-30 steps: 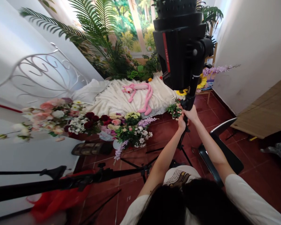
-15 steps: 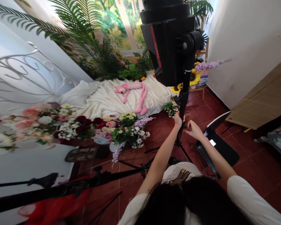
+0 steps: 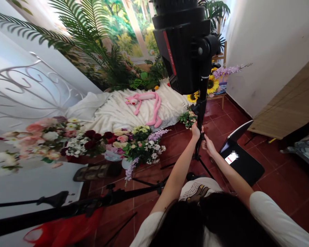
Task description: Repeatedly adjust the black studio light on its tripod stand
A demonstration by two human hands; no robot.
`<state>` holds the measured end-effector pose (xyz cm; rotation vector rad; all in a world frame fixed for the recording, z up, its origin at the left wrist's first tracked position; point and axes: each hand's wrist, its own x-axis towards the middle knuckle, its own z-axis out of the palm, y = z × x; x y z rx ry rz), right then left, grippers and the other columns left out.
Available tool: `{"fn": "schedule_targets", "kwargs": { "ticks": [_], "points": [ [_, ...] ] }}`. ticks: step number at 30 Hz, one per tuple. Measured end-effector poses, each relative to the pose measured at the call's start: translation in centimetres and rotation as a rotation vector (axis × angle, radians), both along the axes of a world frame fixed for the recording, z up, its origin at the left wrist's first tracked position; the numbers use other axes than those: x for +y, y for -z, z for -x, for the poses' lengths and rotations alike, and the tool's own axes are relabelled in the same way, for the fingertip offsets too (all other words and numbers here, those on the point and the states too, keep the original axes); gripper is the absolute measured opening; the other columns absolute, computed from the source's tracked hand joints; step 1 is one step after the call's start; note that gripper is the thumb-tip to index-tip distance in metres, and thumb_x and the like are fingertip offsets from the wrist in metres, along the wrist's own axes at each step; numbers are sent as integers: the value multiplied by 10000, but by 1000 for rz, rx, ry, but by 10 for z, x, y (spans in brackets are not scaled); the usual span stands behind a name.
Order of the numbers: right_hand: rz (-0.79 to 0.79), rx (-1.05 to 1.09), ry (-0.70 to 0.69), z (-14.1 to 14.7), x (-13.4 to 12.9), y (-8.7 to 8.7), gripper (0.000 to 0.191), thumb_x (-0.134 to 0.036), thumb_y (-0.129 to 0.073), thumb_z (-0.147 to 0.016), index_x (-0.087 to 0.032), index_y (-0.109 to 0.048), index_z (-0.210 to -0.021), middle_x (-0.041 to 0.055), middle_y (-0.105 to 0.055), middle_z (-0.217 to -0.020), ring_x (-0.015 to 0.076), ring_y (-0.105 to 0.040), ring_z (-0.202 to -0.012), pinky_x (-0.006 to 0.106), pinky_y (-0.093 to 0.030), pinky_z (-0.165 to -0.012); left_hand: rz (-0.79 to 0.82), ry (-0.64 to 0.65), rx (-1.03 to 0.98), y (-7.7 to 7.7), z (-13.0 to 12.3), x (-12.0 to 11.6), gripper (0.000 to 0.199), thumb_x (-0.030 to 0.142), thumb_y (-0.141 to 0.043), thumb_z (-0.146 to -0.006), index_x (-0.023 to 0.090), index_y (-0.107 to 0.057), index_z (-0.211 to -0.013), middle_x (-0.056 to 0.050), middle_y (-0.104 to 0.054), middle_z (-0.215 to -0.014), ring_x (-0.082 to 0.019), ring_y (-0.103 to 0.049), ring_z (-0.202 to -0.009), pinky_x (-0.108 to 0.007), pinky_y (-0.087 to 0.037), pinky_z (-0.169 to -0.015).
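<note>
A black studio light (image 3: 182, 51) stands upright on a black stand (image 3: 201, 111) in front of me. My left hand (image 3: 196, 131) is wrapped round the stand's pole below the light. Just to the right and slightly lower, my right hand (image 3: 208, 144) is closed at a small black knob on the pole, its fingers pressed together. The stand's legs spread over the red tiled floor (image 3: 170, 142) below my hands.
A pink plush toy (image 3: 156, 109) lies on white fabric (image 3: 110, 109). Artificial flowers (image 3: 123, 140) line its front. At the lower left a black boom arm (image 3: 123, 195) crosses. A black chair (image 3: 249, 168) holding a phone (image 3: 231, 158) stands right.
My right hand has moved slightly left to the pole and its fingers have closed at the knob. My left hand stays round the pole. The phone's screen looks brighter.
</note>
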<state>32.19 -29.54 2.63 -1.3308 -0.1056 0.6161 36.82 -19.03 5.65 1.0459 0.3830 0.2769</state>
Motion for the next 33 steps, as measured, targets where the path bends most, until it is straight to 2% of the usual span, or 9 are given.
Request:
{"fn": "schedule_targets", "kwargs": {
  "ticks": [4, 7, 11, 14, 17, 21, 28, 31, 33],
  "points": [
    [-457, 317, -68, 10, 7, -6, 604, -552, -556, -870, -223, -160, -555, -74, -186, -484, 90, -153, -440, 211, -207, -396, -27, -18, -61, 0, 1, 0, 544, 538, -235, -921, 217, -390, -509, 25, -361, -362, -80, -330, -321, -233, -256, -382],
    [-517, 406, -106, 12, 1, -9, 574, -515, -601, -848, -224, -190, -573, -83, -197, -484, 85, -150, -436, 193, -189, -385, -6, -8, -91, 0, 1, 0, 528, 513, -248, -924, 214, -397, -514, 23, -364, -363, -81, -325, -319, -238, -257, -381],
    [-265, 342, -145, 16, -10, -2, 482, -580, -656, -758, -237, -329, -670, -110, -263, -508, 69, -137, -419, 199, -122, -381, -12, 0, -78, 0, 1, 0, 523, 550, -259, -907, 213, -409, -537, 32, -368, -361, -78, -337, -311, -231, -265, -380],
    [21, -11, 55, 18, -13, 6, 495, -539, -744, -653, -241, -356, -727, -118, -325, -539, 65, -218, -436, 198, -176, -417, -16, -2, -78, 1, 1, 0, 523, 566, -240, -898, 214, -409, -549, 45, -357, -355, -77, -326, -297, -228, -274, -374],
    [226, -378, 184, 12, -13, 7, 460, -538, -701, -679, -234, -357, -701, -99, -350, -566, 83, -321, -510, 213, -278, -505, -22, 2, -86, 2, 2, 0, 536, 568, -221, -894, 213, -418, -544, 44, -357, -349, -80, -320, -288, -229, -266, -356],
    [499, -588, 125, -4, -13, -3, 482, -602, -578, -761, -226, -307, -627, -71, -348, -547, 100, -331, -546, 236, -270, -546, -51, 7, -102, 0, 2, 0, 580, 617, -228, -880, 206, -418, -517, 35, -376, -355, -77, -354, -299, -218, -272, -355],
    [778, -718, 14, -18, -12, -11, 600, -686, -496, -803, -212, -234, -545, -54, -260, -501, 95, -223, -537, 254, -194, -527, -48, 33, -79, -5, 1, 1, 591, 611, -206, -886, 206, -411, -507, 31, -379, -368, -79, -357, -303, -227, -281, -355],
    [826, -728, -58, -24, -14, -12, 610, -685, -483, -820, -207, -265, -510, -45, -278, -488, 93, -208, -521, 266, -172, -513, -61, 31, -76, -5, 2, 1, 575, 564, -183, -905, 210, -403, -508, 26, -369, -366, -86, -351, -308, -237, -283, -360],
    [780, -713, -158, -29, -15, -14, 630, -715, -467, -816, -207, -273, -497, -42, -277, -482, 89, -209, -510, 269, -165, -503, -80, 32, -84, -5, 3, 1, 570, 549, -179, -912, 211, -404, -513, 25, -365, -367, -90, -353, -316, -240, -288, -368]
  ]
}}
